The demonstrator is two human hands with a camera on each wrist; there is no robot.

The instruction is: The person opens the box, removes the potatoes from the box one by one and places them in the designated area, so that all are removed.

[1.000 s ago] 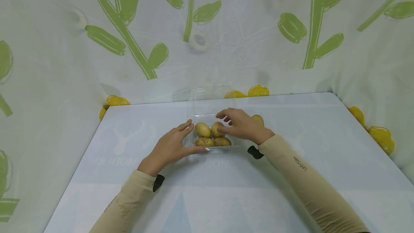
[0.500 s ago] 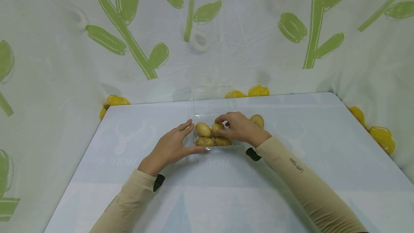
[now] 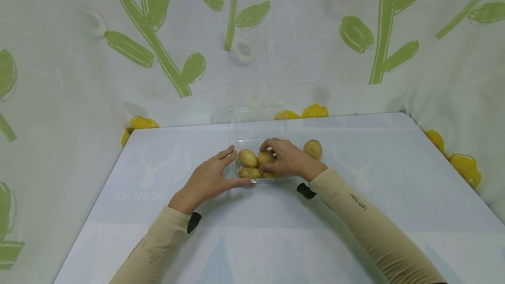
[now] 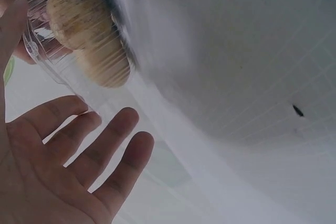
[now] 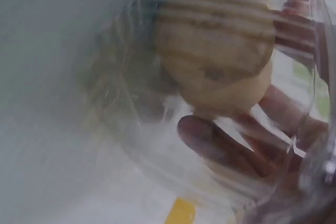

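Note:
A clear plastic clamshell box [image 3: 272, 180] stands near the middle of the table, its transparent lid [image 3: 260, 122] raised at the back. Several potatoes [image 3: 248, 158] lie inside, in two rows. My left hand [image 3: 211, 178] steadies the box from the left, thumb along the front rim and the other fingers extended; the left wrist view shows those fingers [image 4: 97, 156] spread beside the wall. With my right hand [image 3: 287, 157] I hold the back right potato [image 3: 266, 157] between thumb and fingers, inside the box. The front right potato [image 5: 215, 35] shows blurred through the ribbed wall.
One loose potato [image 3: 313, 149] lies on the table right of the box, behind my right wrist. A pale printed cloth [image 3: 355, 214] covers the table. A white curtain with green plants [image 3: 307, 56] hangs behind the far edge.
My right hand has lowered and moved slightly left, its fingers closing round the back right potato. The loose potato now shows more fully. The left hand and box have stayed put.

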